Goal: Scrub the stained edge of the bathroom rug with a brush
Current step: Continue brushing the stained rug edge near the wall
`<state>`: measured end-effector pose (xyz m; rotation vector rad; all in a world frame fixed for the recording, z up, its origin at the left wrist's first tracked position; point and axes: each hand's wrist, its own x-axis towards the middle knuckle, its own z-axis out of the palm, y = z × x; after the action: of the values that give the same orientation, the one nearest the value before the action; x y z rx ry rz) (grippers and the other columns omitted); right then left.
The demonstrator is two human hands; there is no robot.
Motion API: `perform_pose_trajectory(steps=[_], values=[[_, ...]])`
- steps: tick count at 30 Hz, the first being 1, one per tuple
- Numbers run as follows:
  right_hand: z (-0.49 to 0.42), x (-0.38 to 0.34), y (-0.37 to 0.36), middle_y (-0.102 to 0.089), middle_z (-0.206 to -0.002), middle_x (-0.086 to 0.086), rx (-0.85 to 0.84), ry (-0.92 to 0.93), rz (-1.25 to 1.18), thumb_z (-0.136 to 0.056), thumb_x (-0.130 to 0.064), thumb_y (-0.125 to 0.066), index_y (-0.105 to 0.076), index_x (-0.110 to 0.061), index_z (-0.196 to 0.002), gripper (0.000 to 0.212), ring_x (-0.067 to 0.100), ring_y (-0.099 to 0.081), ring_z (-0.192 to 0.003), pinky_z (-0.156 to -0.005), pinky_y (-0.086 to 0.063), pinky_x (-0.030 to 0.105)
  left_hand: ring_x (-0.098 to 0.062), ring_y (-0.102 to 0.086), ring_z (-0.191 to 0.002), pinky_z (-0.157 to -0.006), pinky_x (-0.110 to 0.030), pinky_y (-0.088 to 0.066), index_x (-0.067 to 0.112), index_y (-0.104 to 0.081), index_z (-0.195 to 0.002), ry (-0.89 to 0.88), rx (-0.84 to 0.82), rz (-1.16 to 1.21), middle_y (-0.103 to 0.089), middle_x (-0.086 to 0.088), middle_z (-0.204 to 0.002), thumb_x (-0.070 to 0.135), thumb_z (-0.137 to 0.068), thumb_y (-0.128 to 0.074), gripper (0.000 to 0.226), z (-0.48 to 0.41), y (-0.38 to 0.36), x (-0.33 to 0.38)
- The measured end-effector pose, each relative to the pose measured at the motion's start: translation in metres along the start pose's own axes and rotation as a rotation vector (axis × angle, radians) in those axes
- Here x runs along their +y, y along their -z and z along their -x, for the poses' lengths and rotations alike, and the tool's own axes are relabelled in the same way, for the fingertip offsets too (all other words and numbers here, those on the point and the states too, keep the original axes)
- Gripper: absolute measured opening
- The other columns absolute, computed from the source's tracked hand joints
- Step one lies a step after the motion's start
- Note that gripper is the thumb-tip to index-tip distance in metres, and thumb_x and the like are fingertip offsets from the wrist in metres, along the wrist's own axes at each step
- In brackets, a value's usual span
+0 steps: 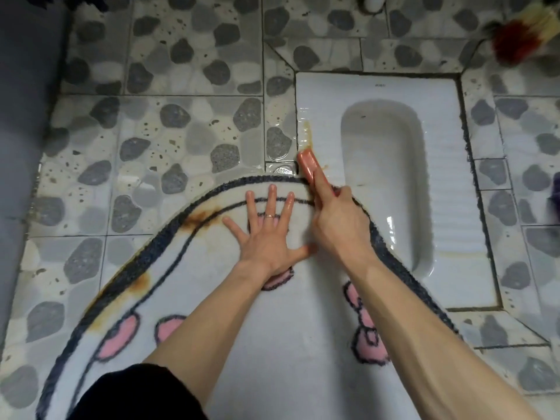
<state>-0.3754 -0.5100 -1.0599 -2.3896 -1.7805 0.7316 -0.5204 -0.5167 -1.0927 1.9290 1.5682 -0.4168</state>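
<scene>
Pebble-print floor tiles (pixel 181 131), glossy and probably wet beside the squat toilet (pixel 448 177) set flush into them. Rug (pixel 272 344) lies left of the toilet, and its curved dark border (pixel 169 237) laps over the toilet's left rim.

Left hand (pixel 266 234): flat on the rug just left of the toilet, fingers straight and spread, ring (pixel 269 215) on one finger. It grasps nothing. Looks like an anchor, so the pile doesn't slide or bunch under the strokes.

Right hand (pixel 339 225): fingers clenched round the handle of a reddish-brown brush (pixel 309 165). The brush head sits on the border right where it crosses the toilet's left rim, pointing away from the person. Bristles are hidden, so I can't tell how hard it bears down.

Brown streak (pixel 306 134) runs along the toilet's left rim just past the brush head. My guess is runoff: with the edge over porcelain, dirty water drains to the bowl rather than across the tiles.

Rusty stain (pixel 200 218) is on the border further left of the toilet, beyond the left hand. A second stain (pixel 141 283) is on the same border, further from the toilet again. The brush touches neither, so I'd call the job partway done at best. Reaching them means moving both hands away from the toilet.
</scene>
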Motion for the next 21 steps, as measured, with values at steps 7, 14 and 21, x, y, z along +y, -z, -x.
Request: perform_pose_trajectory(steps=[7,14,21], values=[[0.076,0.023,0.009,-0.048,-0.106,0.011,-0.143,-0.044,0.081,-0.103,-0.026,-0.035,0.014,-0.053,-0.152,0.074,0.027,-0.049,-0.063,-0.060,-0.048,0.039,-0.028,0.053,-0.133,-0.101,-0.083,0.013,0.036,0.036,-0.148,0.052,-0.110,-0.019,0.057,0.012,-0.144,0.095,-0.066,-0.045,0.130,0.013,0.018,0.002],[0.048,0.009,-0.011,-0.048,-0.102,0.008,-0.006,0.015,-0.100,-0.105,-0.020,-0.038,0.016,-0.058,-0.149,0.079,0.020,-0.046,-0.048,-0.046,-0.042,0.031,-0.029,0.057,-0.129,-0.096,-0.083,0.018,0.039,0.041,-0.144,0.032,-0.138,-0.023,0.060,0.012,-0.140,0.098,-0.061,-0.046,0.134,0.003,0.014,-0.001],[0.031,0.010,0.009,-0.053,-0.102,0.017,-0.066,0.023,0.052,-0.105,-0.024,-0.036,0.021,-0.062,-0.145,0.079,0.027,-0.051,-0.058,-0.056,-0.046,0.039,-0.030,0.061,-0.123,-0.095,-0.084,0.018,0.038,0.048,-0.136,0.065,-0.271,-0.047,0.066,0.011,-0.132,0.094,-0.058,-0.056,0.142,0.002,0.029,0.005]])
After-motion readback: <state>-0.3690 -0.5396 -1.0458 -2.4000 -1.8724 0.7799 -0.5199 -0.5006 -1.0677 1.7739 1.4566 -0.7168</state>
